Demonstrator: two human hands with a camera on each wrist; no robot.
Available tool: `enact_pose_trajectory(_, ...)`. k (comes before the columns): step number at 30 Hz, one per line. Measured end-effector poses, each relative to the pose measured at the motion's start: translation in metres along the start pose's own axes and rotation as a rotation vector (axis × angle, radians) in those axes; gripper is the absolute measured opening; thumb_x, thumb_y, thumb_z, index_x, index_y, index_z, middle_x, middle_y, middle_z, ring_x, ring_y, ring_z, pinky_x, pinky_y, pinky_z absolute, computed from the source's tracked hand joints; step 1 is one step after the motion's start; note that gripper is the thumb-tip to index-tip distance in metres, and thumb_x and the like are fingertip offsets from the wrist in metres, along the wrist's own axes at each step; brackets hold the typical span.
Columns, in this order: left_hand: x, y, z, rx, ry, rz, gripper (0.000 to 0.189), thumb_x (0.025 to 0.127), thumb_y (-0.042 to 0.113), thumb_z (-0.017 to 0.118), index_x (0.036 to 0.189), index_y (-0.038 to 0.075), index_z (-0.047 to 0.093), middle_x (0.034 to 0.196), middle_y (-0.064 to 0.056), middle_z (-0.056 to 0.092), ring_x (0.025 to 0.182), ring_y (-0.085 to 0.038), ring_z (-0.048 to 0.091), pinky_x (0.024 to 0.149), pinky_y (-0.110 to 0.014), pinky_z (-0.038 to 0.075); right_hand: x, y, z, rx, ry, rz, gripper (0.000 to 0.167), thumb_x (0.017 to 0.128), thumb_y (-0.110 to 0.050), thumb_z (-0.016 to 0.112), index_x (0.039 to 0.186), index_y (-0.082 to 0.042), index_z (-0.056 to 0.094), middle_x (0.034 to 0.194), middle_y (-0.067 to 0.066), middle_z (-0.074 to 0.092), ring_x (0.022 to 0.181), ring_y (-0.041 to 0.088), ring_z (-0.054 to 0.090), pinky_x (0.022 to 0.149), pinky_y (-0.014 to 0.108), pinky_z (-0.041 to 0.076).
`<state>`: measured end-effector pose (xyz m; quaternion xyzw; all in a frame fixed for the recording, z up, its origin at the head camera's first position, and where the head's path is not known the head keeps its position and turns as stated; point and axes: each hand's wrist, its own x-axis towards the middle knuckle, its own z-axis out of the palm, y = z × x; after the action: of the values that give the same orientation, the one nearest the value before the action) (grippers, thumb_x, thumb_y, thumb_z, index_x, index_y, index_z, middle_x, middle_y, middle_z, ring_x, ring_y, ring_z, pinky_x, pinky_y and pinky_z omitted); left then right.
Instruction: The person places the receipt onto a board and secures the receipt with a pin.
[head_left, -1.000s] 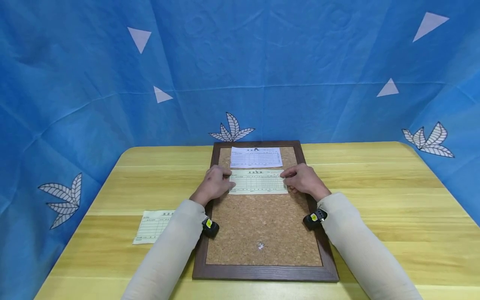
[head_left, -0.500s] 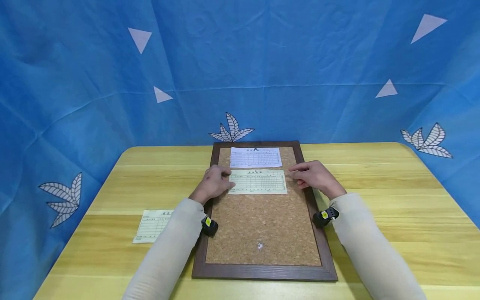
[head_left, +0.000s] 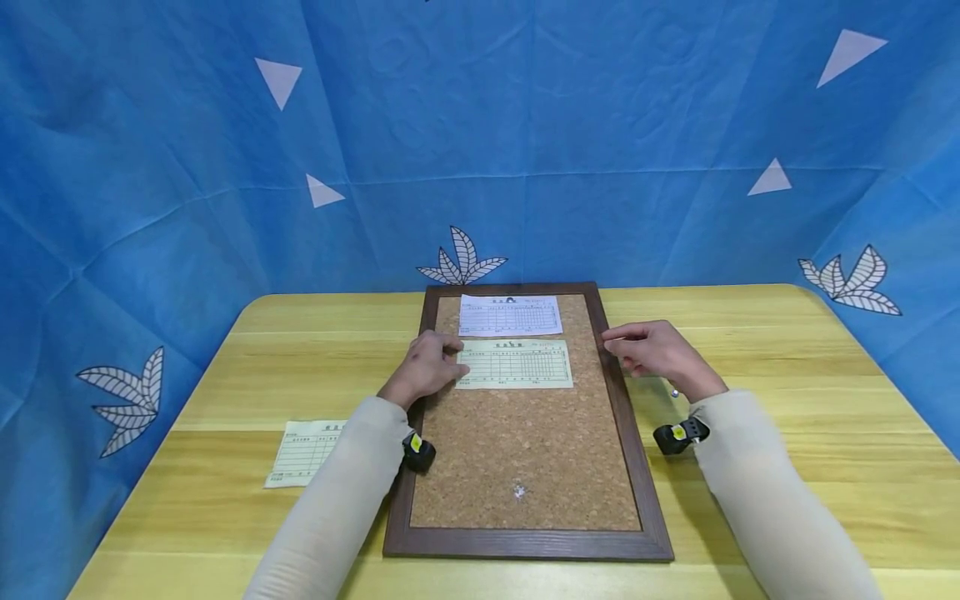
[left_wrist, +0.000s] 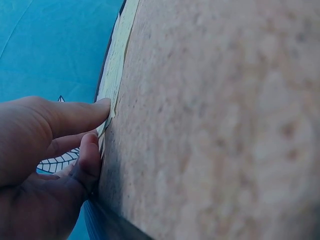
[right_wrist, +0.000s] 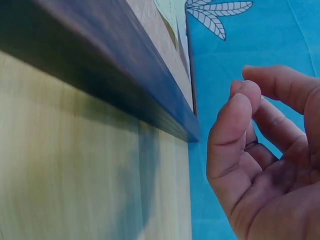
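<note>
Blue printed cloth (head_left: 637, 100) hangs behind a pale yellow, wood-grained table (head_left: 787, 358), on which a rectangular cork board with a dark brown frame (head_left: 555, 442) lies. Across the upper part of the cork lies a pale green printed paper slip (head_left: 513, 379), just below a lilac-white printed slip (head_left: 510, 321). What has changed over the last second is the right side: the person's right hand (head_left: 656, 354), which was at the right edge of the green slip, has come away and is now apart from it, over the right rail of the frame. Its fingers curve loosely toward one another; the right wrist view shows nothing between them, so the grip looks unoccupied. The person's left hand (head_left: 427, 367) has stayed where it was, its fingertips touching the left edge of the green slip without any visible curl around it. That leaves the slip steadied from one side only, its right edge free, and it lies flat and hardly shifted, which suggests its placing is settled for now. With the right hand drawn outward, a tiny shiny object (head_left: 675, 393) shows on the table beside that wrist, too small to identify. Low on the cork sits a small silvery cluster (head_left: 519, 492), and a second pale green slip (head_left: 303, 454) lies left of the board, partly hidden by the sleeve (head_left: 330, 500).
</note>
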<state>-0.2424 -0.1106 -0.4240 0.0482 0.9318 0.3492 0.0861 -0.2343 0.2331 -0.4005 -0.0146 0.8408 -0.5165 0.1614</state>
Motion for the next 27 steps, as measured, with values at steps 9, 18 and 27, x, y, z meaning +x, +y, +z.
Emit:
enact_pose_trajectory(9,0.000,0.000,-0.001,0.002,-0.010,0.000,0.041,0.093,0.013,0.072,0.131,0.002,0.063,0.124,-0.014,0.050,0.097,-0.024,0.053,0.082,-0.038,0.048,-0.010,0.006,-0.014,-0.056,0.025,0.003,0.045,0.102,-0.024,0.059,0.136,0.006,0.055,0.099,0.011,0.063,0.081,0.018,0.060,0.072,0.033,0.056)
enact_pose_trajectory(18,0.001,-0.001,0.000,0.005,-0.006,-0.001,0.041,0.093,0.013,0.072,0.131,0.002,0.063,0.124,-0.014,0.050,0.098,-0.024,0.053,0.082,-0.038,0.048,-0.018,0.016,-0.025,-0.057,0.026,0.004,0.047,0.102,-0.024,0.059,0.136,0.009,0.053,0.105,0.011,0.062,0.082,0.017,0.061,0.073,0.034,0.056)
enact_pose_trajectory(27,0.001,0.000,0.000,0.011,-0.002,-0.001,0.041,0.093,0.013,0.072,0.132,0.002,0.063,0.122,-0.014,0.050,0.097,-0.023,0.052,0.081,-0.037,0.047,-0.024,0.027,-0.037,-0.052,0.033,0.017,0.046,0.102,-0.023,0.059,0.133,0.010,0.053,0.096,0.006,0.062,0.079,0.014,0.060,0.073,0.033,0.056)
